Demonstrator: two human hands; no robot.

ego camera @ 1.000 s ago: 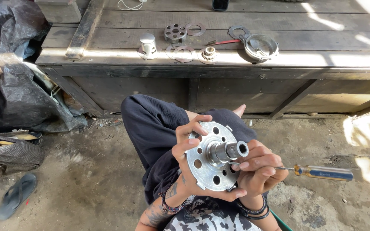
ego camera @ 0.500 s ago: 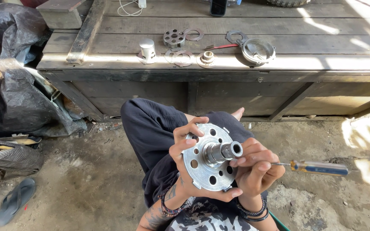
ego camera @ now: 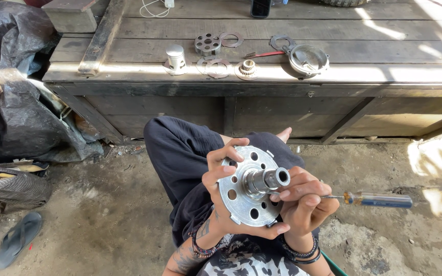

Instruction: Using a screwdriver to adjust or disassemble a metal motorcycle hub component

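A round metal plate with several holes and a hollow shaft in its middle (ego camera: 249, 191) is held over my lap. My left hand (ego camera: 221, 176) grips the plate's left rim, fingers curled over its edge and thumb under it. My right hand (ego camera: 303, 202) supports the plate from the right and below while holding a screwdriver (ego camera: 377, 200) with a blue and yellow handle. The screwdriver's handle points right and its tip reaches toward the shaft.
A wooden platform (ego camera: 292, 71) ahead carries a small metal cylinder (ego camera: 175, 58), a holed disc (ego camera: 207, 44), thin rings (ego camera: 216, 66), a small gear (ego camera: 247, 68) and a round cover (ego camera: 308, 59). Black plastic sheeting (ego camera: 21, 112) lies left, a sandal (ego camera: 16, 246) on the dirt floor.
The plate and both hands keep their grip. The view has shifted slightly, and the screwdriver has tilted a little within my right hand.
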